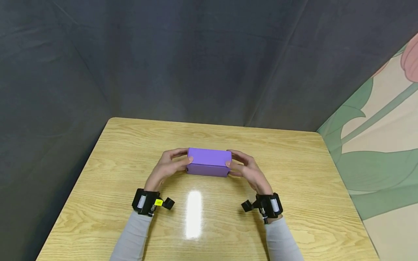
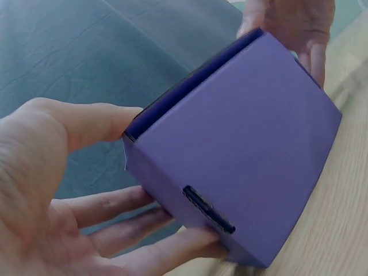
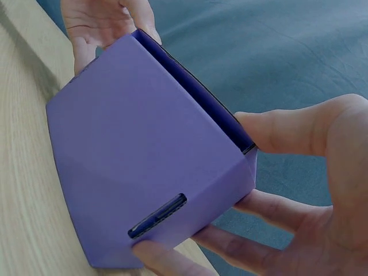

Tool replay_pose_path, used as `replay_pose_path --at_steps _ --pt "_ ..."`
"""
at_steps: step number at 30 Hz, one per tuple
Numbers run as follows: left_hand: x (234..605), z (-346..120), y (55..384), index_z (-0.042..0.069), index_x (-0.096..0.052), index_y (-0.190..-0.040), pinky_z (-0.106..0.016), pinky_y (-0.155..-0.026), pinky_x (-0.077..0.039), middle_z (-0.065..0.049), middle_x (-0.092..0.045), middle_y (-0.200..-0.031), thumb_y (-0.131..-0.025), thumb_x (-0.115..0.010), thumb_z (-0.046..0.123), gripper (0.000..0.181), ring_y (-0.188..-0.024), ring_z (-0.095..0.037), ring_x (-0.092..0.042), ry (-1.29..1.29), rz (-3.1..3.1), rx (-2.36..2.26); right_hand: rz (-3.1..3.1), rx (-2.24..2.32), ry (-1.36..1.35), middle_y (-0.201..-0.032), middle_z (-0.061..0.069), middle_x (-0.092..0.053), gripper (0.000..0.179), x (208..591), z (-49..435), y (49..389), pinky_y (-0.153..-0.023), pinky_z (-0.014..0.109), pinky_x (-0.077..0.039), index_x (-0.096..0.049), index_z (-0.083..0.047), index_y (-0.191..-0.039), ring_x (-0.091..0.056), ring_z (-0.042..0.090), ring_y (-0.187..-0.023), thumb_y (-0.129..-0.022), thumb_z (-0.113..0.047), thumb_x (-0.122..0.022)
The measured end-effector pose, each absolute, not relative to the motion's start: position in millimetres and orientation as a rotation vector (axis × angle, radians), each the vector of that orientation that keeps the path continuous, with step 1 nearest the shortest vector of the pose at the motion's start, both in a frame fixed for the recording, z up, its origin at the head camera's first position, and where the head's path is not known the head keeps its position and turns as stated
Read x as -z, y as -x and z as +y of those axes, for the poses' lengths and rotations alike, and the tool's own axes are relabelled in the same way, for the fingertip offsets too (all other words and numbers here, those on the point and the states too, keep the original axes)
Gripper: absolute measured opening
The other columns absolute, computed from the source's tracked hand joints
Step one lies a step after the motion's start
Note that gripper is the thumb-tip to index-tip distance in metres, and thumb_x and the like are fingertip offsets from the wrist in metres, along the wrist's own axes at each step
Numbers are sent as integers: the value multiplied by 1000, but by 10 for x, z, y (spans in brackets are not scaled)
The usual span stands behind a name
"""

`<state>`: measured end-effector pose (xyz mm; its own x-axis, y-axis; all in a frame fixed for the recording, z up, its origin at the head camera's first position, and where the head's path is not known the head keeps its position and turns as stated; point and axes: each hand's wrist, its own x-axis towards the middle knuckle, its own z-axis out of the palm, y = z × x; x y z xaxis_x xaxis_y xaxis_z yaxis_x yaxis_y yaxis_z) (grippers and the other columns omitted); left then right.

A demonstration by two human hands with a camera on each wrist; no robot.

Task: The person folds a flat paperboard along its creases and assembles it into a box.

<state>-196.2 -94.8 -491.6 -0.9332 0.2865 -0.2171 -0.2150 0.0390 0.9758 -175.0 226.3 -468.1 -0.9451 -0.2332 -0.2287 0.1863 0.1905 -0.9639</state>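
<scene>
A purple cardboard box (image 1: pixel 209 157) is between both hands above the middle of the wooden table. My left hand (image 1: pixel 168 166) grips its left end, thumb at the top edge and fingers spread along the side. The opposite end is gripped the same way by my right hand (image 1: pixel 248 169). In the left wrist view, a narrow gap runs under the lid edge of the box (image 2: pixel 241 144), and a slot is cut low near one corner. A matching slot shows on the box (image 3: pixel 144 149) in the right wrist view. Whether its underside touches the table cannot be told.
The wooden table (image 1: pixel 111 203) carries a bright light reflection in front of the box. A dark grey cloth (image 1: pixel 196 65) hangs behind the table and down its left side. At the right is a flower-patterned surface (image 1: pixel 385 163). Both wrists wear black camera mounts (image 1: pixel 146 202).
</scene>
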Motion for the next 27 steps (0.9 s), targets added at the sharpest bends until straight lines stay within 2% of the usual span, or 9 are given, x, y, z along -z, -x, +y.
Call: replay_pose_path --at_steps 6,12,15,19,22,27 --pt "4933 -964 1979 5 -60 -150 -41 -96 -63 -24 -49 -159 -96 -82 23 61 -128 -41 -66 -109 2031 -1918 2188 1794 11 -159 23 -48 61 4684 2237 1744 -100 51 -61 -54 -14 -156 -57 47 -139 -100 -18 -77" --pt "4975 -992 1995 5 -61 -149 -37 -95 -63 -23 -48 -161 -95 -82 22 60 -135 -42 -60 -149 2070 -1885 2202 1786 35 -159 24 -48 62 4704 2234 1735 -101 51 -60 -54 -13 -156 -58 47 -137 -99 -19 -78" --pt "4984 -1012 1998 7 -61 -149 -40 -100 -61 -21 -48 -161 -96 -83 26 60 -137 -42 -59 -177 2100 -1835 2197 1777 58 -160 23 -48 62 4728 2263 1734 -101 51 -60 -54 -12 -155 -58 47 -138 -99 -22 -79" --pt "4970 -1066 1972 13 -61 -147 -51 -112 -52 -17 -50 -158 -95 -83 33 60 -140 -42 -57 -247 2154 -1739 2183 1729 124 -163 22 -44 64 4768 2314 1733 -104 50 -59 -53 -11 -156 -54 47 -142 -99 -26 -79" --pt "4942 -1116 1938 16 -57 -147 -56 -116 -48 -15 -49 -159 -95 -84 33 61 -141 -40 -58 -322 2138 -1676 2147 1671 191 -164 20 -44 65 4782 2352 1725 -105 51 -58 -52 -13 -156 -52 47 -144 -99 -26 -79" --pt "4899 -1166 1895 15 -49 -147 -54 -116 -49 -18 -40 -164 -94 -86 27 65 -142 -38 -57 -442 2056 -1595 2126 1567 311 -153 22 -51 65 4772 2389 1715 -103 45 -56 -50 -16 -154 -56 43 -138 -97 -24 -80"
